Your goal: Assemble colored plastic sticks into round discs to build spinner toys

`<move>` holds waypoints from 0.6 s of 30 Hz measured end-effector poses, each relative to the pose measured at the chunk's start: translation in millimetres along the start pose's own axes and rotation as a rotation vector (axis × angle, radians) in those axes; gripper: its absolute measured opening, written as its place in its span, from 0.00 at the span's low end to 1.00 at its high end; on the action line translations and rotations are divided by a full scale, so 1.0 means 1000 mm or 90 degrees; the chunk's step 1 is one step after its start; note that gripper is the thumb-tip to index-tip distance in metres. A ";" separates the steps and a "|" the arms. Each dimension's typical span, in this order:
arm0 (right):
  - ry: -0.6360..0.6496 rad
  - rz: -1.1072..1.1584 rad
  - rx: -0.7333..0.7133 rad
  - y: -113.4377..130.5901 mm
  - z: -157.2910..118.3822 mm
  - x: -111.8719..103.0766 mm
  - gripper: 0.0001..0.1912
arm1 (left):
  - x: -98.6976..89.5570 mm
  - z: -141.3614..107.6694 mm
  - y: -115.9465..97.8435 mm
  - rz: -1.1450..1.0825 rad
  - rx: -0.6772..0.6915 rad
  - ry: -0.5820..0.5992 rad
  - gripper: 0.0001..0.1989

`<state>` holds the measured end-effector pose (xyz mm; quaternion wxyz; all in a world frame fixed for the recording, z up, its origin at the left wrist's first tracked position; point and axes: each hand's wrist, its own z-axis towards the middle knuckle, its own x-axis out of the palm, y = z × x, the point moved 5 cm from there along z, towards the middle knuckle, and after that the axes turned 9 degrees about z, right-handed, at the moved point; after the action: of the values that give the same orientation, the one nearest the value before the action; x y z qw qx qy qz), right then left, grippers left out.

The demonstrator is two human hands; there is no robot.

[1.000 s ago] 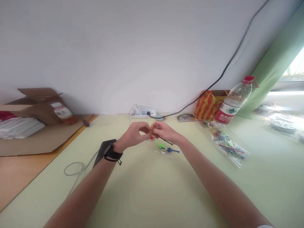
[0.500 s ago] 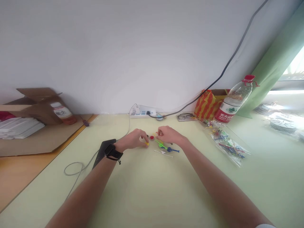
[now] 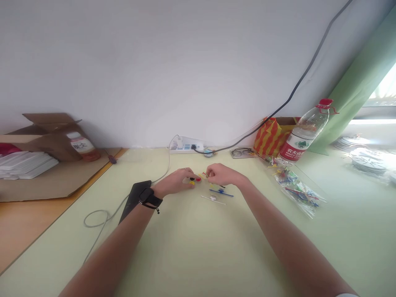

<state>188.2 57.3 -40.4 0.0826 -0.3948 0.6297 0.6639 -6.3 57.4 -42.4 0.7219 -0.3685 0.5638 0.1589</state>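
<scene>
My left hand, with a black watch on its wrist, rests on the table with thumb and forefinger apart. Between and beside these fingers lie small round pieces: a yellow piece, a black piece and a red piece. My right hand is closed in a pinch just right of them. Small yellow and red bits show at its fingertips, but what it grips is too small to make out. Below it lie a thin blue plastic stick and a white plastic stick, each with a wider part along it.
A clear bag of colourful plastic parts lies at right, near a large water bottle and a striped bag. Behind are a power strip and glasses. A black flat device and cardboard box are left.
The green piece below my right hand is gone from sight. The blue stick has turned and shifted slightly. My left thumb and forefinger have come off the yellow piece and moved slightly right.
</scene>
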 end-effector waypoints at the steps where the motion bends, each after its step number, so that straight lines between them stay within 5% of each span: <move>1: -0.013 0.005 -0.001 0.001 0.000 -0.002 0.05 | 0.000 0.000 -0.001 0.001 0.002 0.002 0.16; 6: -0.070 0.065 -0.014 0.006 0.001 -0.002 0.07 | -0.002 -0.003 0.002 0.022 -0.010 -0.001 0.21; 9: -0.059 0.159 -0.005 0.007 0.003 0.001 0.05 | -0.010 -0.001 -0.002 -0.012 -0.026 -0.064 0.27; 18: -0.030 0.396 -0.055 0.023 -0.001 0.002 0.03 | -0.028 0.006 -0.040 -0.190 0.041 -0.215 0.11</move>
<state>173.1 51.6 -24.3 -0.1269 -0.1705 0.6893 0.6926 15.0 40.4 -2.0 0.8327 -0.3927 0.3794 0.0918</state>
